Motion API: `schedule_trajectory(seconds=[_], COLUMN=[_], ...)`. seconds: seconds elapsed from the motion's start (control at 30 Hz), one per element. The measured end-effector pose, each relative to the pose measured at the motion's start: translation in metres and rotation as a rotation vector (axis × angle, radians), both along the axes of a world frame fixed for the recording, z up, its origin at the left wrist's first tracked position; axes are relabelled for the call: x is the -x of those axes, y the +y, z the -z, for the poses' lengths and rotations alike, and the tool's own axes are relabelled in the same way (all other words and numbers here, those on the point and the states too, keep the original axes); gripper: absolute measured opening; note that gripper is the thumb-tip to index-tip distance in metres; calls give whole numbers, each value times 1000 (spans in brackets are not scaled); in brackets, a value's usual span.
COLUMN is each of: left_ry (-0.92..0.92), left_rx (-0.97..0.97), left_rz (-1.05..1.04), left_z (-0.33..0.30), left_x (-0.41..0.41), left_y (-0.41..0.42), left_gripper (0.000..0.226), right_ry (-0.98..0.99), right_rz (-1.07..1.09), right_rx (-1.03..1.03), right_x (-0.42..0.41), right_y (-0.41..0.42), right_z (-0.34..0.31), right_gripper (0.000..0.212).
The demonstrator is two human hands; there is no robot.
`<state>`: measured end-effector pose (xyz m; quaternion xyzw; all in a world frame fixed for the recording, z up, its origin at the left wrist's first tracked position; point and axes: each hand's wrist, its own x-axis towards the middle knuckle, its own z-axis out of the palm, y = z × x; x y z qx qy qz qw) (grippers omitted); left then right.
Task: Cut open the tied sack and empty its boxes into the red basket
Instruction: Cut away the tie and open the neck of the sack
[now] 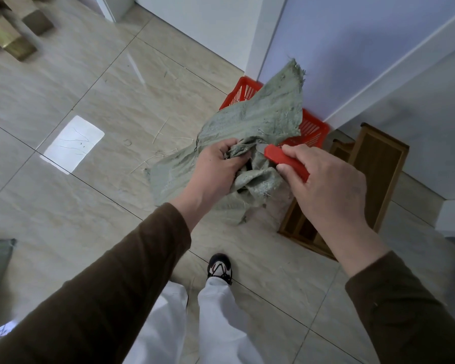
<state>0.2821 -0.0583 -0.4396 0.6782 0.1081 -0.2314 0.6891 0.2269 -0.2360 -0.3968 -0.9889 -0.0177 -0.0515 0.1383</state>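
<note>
The left hand (pixel 216 164) is clenched around the bunched neck of the green woven sack (pixel 260 119), holding it up off the tiled floor (pixel 90 101). The right hand (pixel 323 179) is wrapped around a red utility knife (pixel 284 161), thumb and fingers closed on the handle, with the short blade touching the gathered cloth just beside the left fingers. The sack hangs directly in front of the red basket (pixel 313 130), which stands on the floor against the white wall (pixel 352 48), partly hidden by the loose flap of cloth.

The woven cloth looks soft, floppy and frayed at its edges, so it should crumple rather than resist the blade; pulling the neck taut would likely help. The safest grip is probably the 1 already used, above the cut and clear of the edge. No boxes are visible, possibly because the folds hide them, so the sack's weight is hard to judge. A wooden tray (pixel 373 164) lies just beside the basket.
</note>
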Motion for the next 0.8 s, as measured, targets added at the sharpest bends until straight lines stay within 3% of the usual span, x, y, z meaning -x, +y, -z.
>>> schedule_trajectory(seconds=[0.07,0.17,0.2,0.33,0.43,0.53,0.67,0.8], left_ry=[7,49,73,97,37,-22,35,123], left_rx=[-84,-245,-231,25,68,81,135,66], left_rz=[6,-80,-93,-46,-19,18,-102,-203], left_z=[2,16,18,12,3,-1,-2,-3], left_x=[-8,-8,-3,7,2,6,9,11], left_y=[7,46,56,38,19,16,20,20], left_gripper=[25,21,18,7,8,8,13,13], right_ry=[-15,-75,-84,224,346,457,334,246], right_rz=[70,509,559,317,354,335,349,408], right_rx=[-11,-243,-326,-558,-793,-789,-800,-868], right_x=[-3,-23,-28,-30,-28,-31,-33,-25], right_y=[-12,-68,-80,-30,9,29,38,35], right_z=[1,-19,-25,-13,1,7,16,18], right_gripper=[31,38,40,33,55,73,32,30])
